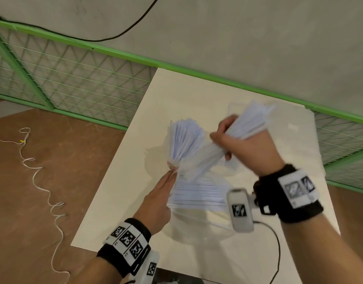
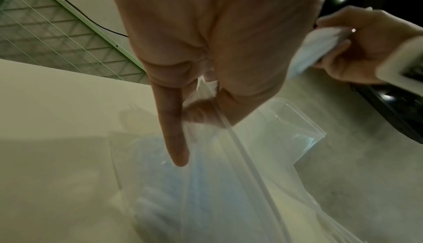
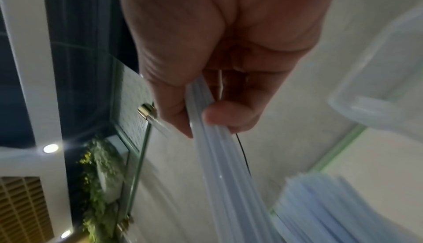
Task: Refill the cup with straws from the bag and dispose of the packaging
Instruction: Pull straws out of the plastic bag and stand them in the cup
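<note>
On the white table [image 1: 123, 193] a fan of pale blue straws [image 1: 184, 140] stands in a clear cup [image 1: 168, 147] whose walls barely show. My right hand [image 1: 223, 140] grips a blurred bundle of straws [image 1: 250, 121] just right of that fan; in the right wrist view this bundle [image 3: 217, 156] runs out between thumb and fingers [image 3: 228, 118]. My left hand [image 1: 173, 173] pinches the edge of the clear plastic bag [image 2: 224, 183], its index finger [image 2: 176, 138] straight. More straws [image 1: 197, 193] lie inside the bag on the table.
A clear rectangular container [image 2: 297, 120] stands on the table behind the bag. A green mesh fence [image 1: 74, 78] runs along the table's far side. A white cord [image 1: 43, 181] lies on the brown floor at left. A black cable [image 1: 277, 242] crosses the near table edge.
</note>
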### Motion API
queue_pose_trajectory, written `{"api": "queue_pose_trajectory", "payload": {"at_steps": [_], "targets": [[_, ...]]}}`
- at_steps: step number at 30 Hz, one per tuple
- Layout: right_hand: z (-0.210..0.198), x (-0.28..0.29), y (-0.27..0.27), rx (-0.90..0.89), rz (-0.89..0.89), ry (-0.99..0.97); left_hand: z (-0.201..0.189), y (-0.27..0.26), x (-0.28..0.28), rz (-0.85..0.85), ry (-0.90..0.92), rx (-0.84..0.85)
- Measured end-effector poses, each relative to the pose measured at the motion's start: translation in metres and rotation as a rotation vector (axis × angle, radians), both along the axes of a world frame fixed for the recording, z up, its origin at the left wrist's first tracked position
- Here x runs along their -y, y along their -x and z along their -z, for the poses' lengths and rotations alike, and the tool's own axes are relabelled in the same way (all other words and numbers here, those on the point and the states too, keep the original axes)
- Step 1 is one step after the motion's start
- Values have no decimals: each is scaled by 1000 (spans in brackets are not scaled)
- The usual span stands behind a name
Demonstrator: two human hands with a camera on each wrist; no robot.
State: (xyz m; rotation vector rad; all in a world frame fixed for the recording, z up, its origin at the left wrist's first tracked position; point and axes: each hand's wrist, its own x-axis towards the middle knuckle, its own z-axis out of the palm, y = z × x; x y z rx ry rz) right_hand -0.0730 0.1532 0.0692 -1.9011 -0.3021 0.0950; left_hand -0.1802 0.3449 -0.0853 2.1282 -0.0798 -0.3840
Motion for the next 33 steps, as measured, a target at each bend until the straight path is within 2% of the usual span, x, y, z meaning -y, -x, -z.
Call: {"api": "queue_pose_trajectory", "payload": {"at_steps": [3, 7, 11, 15, 19, 23, 25, 28, 30, 33], "targets": [[-16, -10, -32, 64, 39, 21, 0, 0, 0, 3, -9, 9], [-1, -25, -61, 32, 20, 163, -2, 0, 0, 3, -14, 6], [16, -33, -69, 35, -6, 315, -6, 0, 1, -8, -20, -3], [28, -37, -74, 64, 8, 308, -6, -1, 1, 2, -16, -9], [42, -41, -73, 24, -56, 380, -4, -2, 1, 3, -31, -2], [49, -43, -69, 171, 101, 209, -5, -2, 2, -4, -32, 9], [55, -44, -62, 297, 112, 199, -4, -1, 1, -3, -27, 9], [74, -46, -51, 438, -50, 476, -4, -3, 1, -8, -27, 5], [87, -50, -44, 406, -169, 675, -4, -3, 2, -10, -24, 2], [92, -60, -42, 396, -185, 792, -6, -4, 2, -6, -29, -5]]}}
